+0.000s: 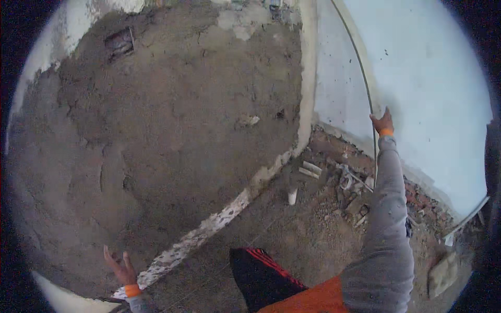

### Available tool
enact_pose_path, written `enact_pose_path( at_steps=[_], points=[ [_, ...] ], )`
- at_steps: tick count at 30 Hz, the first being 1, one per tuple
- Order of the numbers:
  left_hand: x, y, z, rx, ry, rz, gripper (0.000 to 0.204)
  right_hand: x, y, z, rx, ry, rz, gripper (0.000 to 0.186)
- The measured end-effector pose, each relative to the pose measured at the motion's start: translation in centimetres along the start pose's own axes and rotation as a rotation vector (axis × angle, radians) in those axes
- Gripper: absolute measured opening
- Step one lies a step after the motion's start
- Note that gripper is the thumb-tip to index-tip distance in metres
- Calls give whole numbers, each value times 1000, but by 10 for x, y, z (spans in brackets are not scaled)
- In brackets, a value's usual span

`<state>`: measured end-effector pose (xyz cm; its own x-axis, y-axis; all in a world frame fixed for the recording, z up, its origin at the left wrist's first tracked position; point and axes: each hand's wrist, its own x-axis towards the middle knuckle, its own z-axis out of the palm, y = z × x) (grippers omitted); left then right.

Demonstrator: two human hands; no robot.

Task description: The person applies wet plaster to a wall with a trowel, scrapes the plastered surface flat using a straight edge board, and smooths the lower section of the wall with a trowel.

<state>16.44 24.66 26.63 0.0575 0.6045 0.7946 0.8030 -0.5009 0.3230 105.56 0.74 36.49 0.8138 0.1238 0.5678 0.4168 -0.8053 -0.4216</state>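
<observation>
A long, narrow straightedge [360, 55], pale with a dark edge, stands upright along the wall on the right. My right hand [383, 123], arm stretched far forward, grips it with thumb and fingers on either side of it. Its lower end runs down behind my grey sleeve towards the rubble. At the lower left, my left hand [121, 268] is open, fingers spread, holding nothing. It is nearest the wide wall of damp, grey-brown plaster [188, 120]; whether it touches the plaster I cannot tell. Both wrists have orange cuffs.
A pale, crusted strip [224, 214] follows the foot of the plastered wall. Rubble [355, 203] lies below the pale blue wall [433, 83], with short whitish pipe pieces [311, 169] and a white cup-like object [292, 196]. A flat slab [442, 274] lies at the lower right.
</observation>
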Motion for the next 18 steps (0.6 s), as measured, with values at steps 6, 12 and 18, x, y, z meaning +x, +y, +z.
enact_pose_path(
  at_steps=[6, 12, 18],
  points=[
    [-13, -45, -39, -81, -72, -326, 57, 33, 22, 21, -20, -123, -109, 94],
    [-33, -78, -57, 324, 17, -104, 56, 44, 24, 53, 94, -6, -80, 77],
    [-43, -64, -54, -188, -83, -325, 59, 46, 42, 68, -137, -66, -58, 40]
  ],
)
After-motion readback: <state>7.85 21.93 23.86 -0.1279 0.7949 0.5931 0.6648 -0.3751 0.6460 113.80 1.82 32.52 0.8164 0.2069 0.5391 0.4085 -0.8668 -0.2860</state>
